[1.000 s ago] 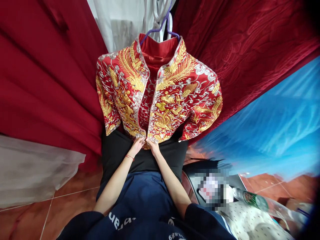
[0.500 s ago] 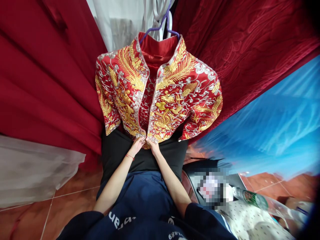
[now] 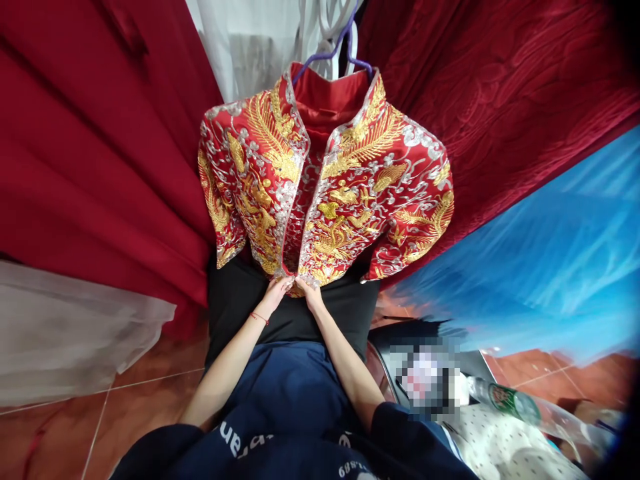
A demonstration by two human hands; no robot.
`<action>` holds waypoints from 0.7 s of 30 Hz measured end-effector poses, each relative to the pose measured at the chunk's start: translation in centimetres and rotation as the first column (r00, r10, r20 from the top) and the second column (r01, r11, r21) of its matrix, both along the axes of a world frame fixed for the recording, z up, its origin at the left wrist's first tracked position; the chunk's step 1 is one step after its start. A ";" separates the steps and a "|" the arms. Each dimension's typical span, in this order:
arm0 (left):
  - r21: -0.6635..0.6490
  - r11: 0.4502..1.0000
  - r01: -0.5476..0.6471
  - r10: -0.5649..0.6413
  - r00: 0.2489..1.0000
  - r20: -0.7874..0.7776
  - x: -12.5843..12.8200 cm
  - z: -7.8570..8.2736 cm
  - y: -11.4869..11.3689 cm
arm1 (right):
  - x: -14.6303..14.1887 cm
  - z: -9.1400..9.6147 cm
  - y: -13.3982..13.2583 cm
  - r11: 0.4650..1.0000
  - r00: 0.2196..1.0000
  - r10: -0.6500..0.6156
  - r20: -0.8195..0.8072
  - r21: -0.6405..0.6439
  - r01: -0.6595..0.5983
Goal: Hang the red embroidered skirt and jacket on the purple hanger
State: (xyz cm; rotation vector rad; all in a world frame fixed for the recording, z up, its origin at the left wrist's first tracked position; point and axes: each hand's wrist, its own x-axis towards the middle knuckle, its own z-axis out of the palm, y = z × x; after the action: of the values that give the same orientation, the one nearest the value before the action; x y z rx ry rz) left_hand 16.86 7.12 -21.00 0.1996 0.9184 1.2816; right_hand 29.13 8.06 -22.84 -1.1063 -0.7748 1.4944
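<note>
A red jacket [image 3: 345,193] with gold and silver embroidery hangs in front of me from a purple hanger [image 3: 334,45]. Its stand collar is spread and its front edges are apart, coming close together at the bottom. My left hand [image 3: 278,292], with a thin red bracelet at the wrist, is closed on the lower front corner of one panel. Beside it, my right hand [image 3: 309,292] pinches the corner of the other panel. The fingertips of both hands nearly meet at the hem. Any small fastener between them is too small to make out.
Dark red curtains [image 3: 100,133] flank the jacket, with white sheer cloth [image 3: 75,333] low on the left and blue fabric [image 3: 550,253] on the right. A plastic bottle [image 3: 505,399] lies at lower right by spotted white cloth [image 3: 510,440]. The floor [image 3: 145,373] is red tile.
The jacket and hanger appear slightly further right in view, as do the curtains around them. Both hands keep hold of the jacket's lower front corners.
</note>
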 end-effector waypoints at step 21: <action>-0.069 0.996 0.062 -0.055 0.994 0.099 -0.1 -0.9 -0.2 | 0.3 -0.2 -0.2 0.999 0.994 0.031 0.107 0.022 -0.034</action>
State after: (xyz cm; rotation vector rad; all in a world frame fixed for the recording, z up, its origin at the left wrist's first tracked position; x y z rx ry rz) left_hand 16.80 6.90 -21.91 0.1064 0.8684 1.1922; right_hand 29.46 7.86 -23.02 -1.1686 -0.8861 1.4590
